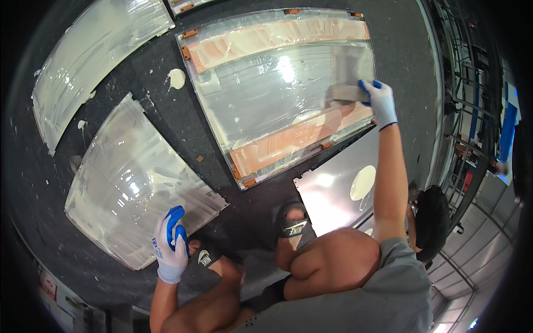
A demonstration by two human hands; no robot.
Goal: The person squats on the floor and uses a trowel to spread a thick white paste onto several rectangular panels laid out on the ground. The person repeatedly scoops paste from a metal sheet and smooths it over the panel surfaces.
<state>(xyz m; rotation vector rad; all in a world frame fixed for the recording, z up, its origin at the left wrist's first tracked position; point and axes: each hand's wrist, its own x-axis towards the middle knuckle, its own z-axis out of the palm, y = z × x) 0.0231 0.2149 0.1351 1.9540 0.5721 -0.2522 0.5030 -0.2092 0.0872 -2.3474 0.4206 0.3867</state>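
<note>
My right hand, in a white glove with blue fingertips, is closed on a wide flat scraper, blurred by motion. The scraper is over the right part of a large flat panel smeared with cream paste. Orange-brown bands run along its far and near sides, and small orange-brown clips sit on its edges. My left hand, gloved alike, hovers by the near corner of a curved, paste-smeared panel. Its fingers are loosely curled and apart, with nothing visible in them.
Another coated curved panel lies at the far left. A shiny panel with a cream paste puddle is close to my right knee. Paste blobs spot the dark floor. Metal racks stand at the right.
</note>
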